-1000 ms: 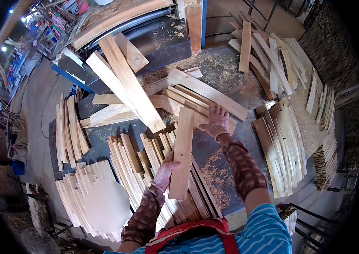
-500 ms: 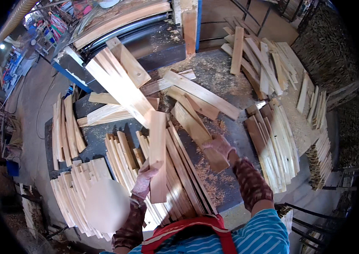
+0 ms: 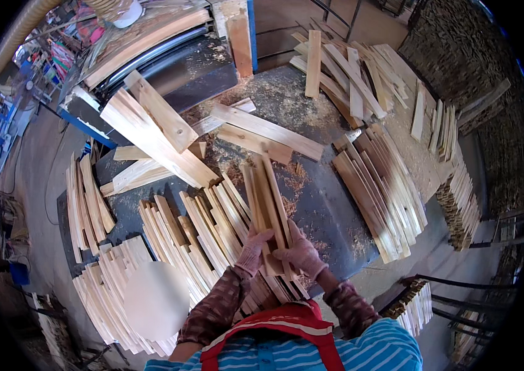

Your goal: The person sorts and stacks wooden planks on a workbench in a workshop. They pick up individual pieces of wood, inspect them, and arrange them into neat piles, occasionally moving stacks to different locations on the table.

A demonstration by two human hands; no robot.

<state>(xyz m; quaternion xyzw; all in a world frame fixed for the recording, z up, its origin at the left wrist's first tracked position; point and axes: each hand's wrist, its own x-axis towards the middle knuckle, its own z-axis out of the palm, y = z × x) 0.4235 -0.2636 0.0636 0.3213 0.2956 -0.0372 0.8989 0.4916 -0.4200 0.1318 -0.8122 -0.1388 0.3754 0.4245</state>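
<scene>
A small bundle of narrow wooden boards point(image 3: 264, 196) stands between my two gloved hands, low in the middle of the view. My left hand point(image 3: 253, 250) is closed on its left side, thumb laid across the wood. From the right, my right hand point(image 3: 304, 252) grips the same boards, its thumb over their near part. Just left of the bundle is a row of boards on edge point(image 3: 203, 238), leaning together on the dark worktable point(image 3: 336, 198). Beyond my hands, two loose boards point(image 3: 268, 131) lie crosswise.
Behind the worktable at the left stands a machine with a long metal roller point(image 3: 157, 55). A long pale board point(image 3: 157, 141) slants down from it. Stacked boards point(image 3: 382, 191) stand at the right, with a loose heap point(image 3: 355, 77) beyond. Wood shavings point(image 3: 296, 179) are scattered about.
My hands have come together. The board in my left hand and those in my right are now gathered into one bundle. The view has shifted a little to the right.
</scene>
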